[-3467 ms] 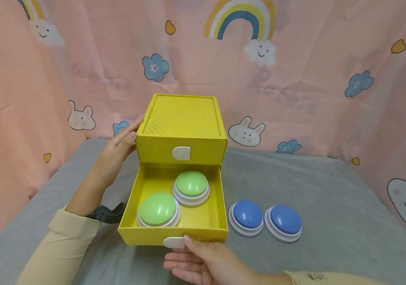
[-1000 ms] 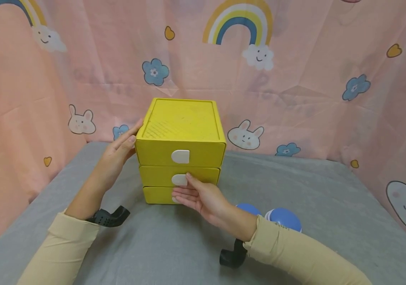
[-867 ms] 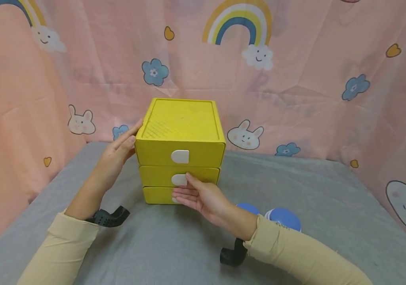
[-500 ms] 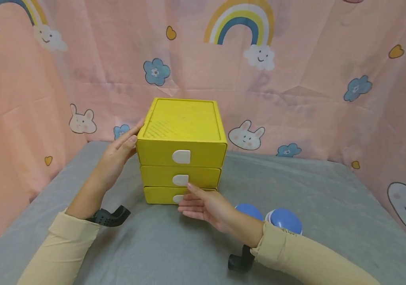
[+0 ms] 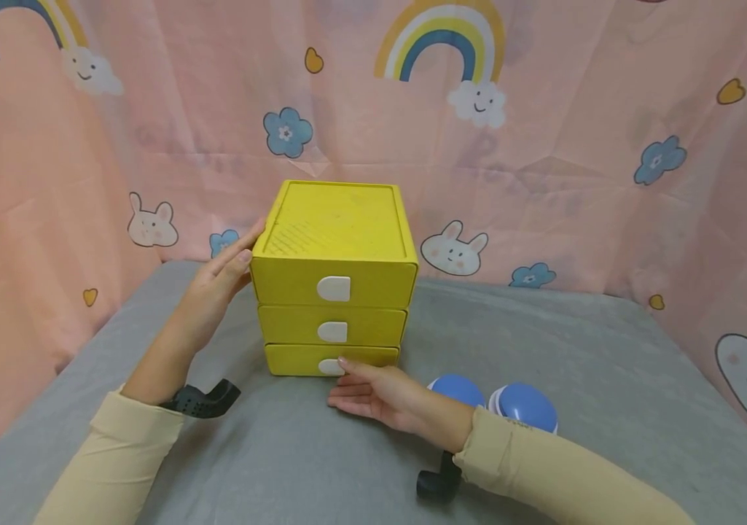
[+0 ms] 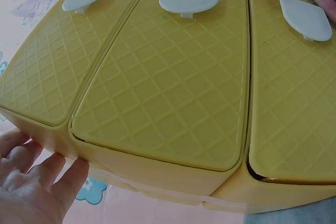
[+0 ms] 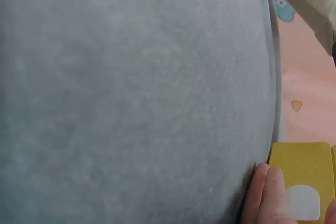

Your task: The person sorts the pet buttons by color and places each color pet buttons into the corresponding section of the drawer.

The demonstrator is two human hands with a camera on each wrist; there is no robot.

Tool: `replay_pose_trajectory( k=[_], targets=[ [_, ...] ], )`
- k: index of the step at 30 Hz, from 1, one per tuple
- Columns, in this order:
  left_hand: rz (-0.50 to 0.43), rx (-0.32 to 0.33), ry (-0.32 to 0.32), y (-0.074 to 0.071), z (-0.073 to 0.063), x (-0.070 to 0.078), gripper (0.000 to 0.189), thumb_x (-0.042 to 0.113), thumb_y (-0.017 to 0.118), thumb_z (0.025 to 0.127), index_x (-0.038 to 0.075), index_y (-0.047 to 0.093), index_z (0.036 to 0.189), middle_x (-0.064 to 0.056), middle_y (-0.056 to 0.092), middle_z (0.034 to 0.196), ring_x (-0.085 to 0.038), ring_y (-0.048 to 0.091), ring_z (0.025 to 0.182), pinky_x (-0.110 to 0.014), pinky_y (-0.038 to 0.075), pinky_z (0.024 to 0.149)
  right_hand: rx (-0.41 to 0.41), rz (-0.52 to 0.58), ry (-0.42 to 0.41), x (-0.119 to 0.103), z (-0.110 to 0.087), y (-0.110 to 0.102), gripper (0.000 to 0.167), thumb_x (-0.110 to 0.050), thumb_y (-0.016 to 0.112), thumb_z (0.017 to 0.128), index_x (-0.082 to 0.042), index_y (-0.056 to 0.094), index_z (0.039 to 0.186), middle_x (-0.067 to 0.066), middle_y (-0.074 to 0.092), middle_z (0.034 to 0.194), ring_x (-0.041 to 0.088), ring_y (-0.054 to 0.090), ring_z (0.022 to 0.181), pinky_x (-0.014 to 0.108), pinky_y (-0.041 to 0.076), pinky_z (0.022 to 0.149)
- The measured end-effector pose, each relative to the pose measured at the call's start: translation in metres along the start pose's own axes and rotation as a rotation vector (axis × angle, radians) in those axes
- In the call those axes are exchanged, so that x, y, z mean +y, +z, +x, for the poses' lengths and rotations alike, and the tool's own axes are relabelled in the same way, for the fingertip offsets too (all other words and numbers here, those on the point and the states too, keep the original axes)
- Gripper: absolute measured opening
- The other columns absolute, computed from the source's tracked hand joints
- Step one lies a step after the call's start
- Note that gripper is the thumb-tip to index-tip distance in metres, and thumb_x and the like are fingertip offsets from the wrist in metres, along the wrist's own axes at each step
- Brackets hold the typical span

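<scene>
A yellow three-drawer cabinet (image 5: 340, 219) stands on the grey cloth, all its drawers pushed in. My left hand (image 5: 216, 288) lies with extended fingers against the cabinet's left side; in the left wrist view those fingers (image 6: 68, 182) touch the side wall. Low at the front, my right hand (image 5: 389, 394) has its thumb at the white tab handle (image 5: 330, 367) of the bottom drawer (image 5: 294, 359). Its other fingers extend below the tab. In the right wrist view, fingertips (image 7: 270, 182) lie beside that handle. White tabs also mark the middle drawer (image 5: 294, 325) and top drawer (image 5: 288, 283).
Two blue dome buttons (image 5: 526, 405) on white bases sit right of the cabinet, partly behind the right forearm. A pink printed curtain (image 5: 563, 146) hangs behind the grey cloth (image 5: 609, 364). Black wrist mounts (image 5: 201, 399) jut from both sleeves.
The middle drawer, earlier pulled out with two green dome buttons inside, is now pushed in. My right hand has moved down from its tab to the bottom tab. My left hand stays put.
</scene>
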State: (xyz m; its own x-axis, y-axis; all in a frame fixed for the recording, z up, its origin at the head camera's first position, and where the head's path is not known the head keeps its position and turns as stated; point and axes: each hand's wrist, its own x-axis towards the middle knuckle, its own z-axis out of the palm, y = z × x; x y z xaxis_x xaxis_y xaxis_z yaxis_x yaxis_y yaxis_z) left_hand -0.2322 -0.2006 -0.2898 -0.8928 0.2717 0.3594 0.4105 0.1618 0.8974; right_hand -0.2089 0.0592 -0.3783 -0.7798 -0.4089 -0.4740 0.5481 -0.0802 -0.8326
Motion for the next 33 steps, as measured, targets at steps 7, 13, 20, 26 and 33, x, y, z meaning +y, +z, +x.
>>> replay_pose_trajectory(
  k=[7, 13, 20, 26, 33],
  targets=[
    [0.003, 0.002, 0.01, 0.0, 0.0, -0.001, 0.055, 0.039, 0.034, 0.108, 0.023, 0.021, 0.16, 0.008, 0.018, 0.167, -0.019, 0.016, 0.155, -0.058, 0.02, 0.124, 0.007, 0.078, 0.005, 0.0, 0.005, 0.006, 0.058, -0.03, 0.054, 0.104, 0.019, 0.044, 0.134, 0.034, 0.053, 0.134, 0.041, 0.06, 0.124, 0.046, 0.045, 0.111],
    [0.008, 0.001, 0.008, -0.001, 0.001, -0.001, 0.056, 0.04, 0.034, 0.108, 0.024, 0.021, 0.16, 0.009, 0.018, 0.167, -0.018, 0.016, 0.155, -0.058, 0.02, 0.124, 0.014, 0.092, -0.005, 0.0, 0.007, 0.011, 0.056, -0.029, 0.051, 0.105, 0.017, 0.045, 0.135, 0.036, 0.053, 0.136, 0.042, 0.058, 0.126, 0.047, 0.043, 0.113],
    [0.018, 0.003, -0.004, 0.0, 0.0, -0.002, 0.053, 0.043, 0.035, 0.108, 0.032, 0.024, 0.158, 0.01, 0.019, 0.167, -0.018, 0.017, 0.155, -0.057, 0.02, 0.124, 0.015, 0.091, 0.004, 0.007, 0.0, 0.013, 0.053, -0.028, 0.053, 0.104, 0.016, 0.049, 0.133, 0.034, 0.058, 0.131, 0.039, 0.063, 0.12, 0.045, 0.047, 0.11],
    [0.017, 0.002, 0.011, 0.001, 0.0, -0.002, 0.056, 0.04, 0.034, 0.108, 0.022, 0.021, 0.16, 0.008, 0.019, 0.167, -0.02, 0.017, 0.155, -0.058, 0.02, 0.124, -0.014, 0.064, 0.024, 0.02, -0.024, 0.016, 0.052, -0.028, 0.053, 0.104, 0.016, 0.051, 0.131, 0.03, 0.065, 0.122, 0.036, 0.067, 0.114, 0.042, 0.052, 0.104],
    [0.024, 0.007, 0.011, 0.0, 0.0, -0.002, 0.055, 0.04, 0.034, 0.108, 0.025, 0.023, 0.16, 0.007, 0.019, 0.167, -0.021, 0.018, 0.155, -0.058, 0.021, 0.123, -0.044, 0.025, 0.06, 0.039, -0.051, 0.022, 0.05, -0.03, 0.053, 0.104, 0.014, 0.056, 0.127, 0.022, 0.071, 0.111, 0.032, 0.07, 0.108, 0.04, 0.056, 0.099]
  ],
)
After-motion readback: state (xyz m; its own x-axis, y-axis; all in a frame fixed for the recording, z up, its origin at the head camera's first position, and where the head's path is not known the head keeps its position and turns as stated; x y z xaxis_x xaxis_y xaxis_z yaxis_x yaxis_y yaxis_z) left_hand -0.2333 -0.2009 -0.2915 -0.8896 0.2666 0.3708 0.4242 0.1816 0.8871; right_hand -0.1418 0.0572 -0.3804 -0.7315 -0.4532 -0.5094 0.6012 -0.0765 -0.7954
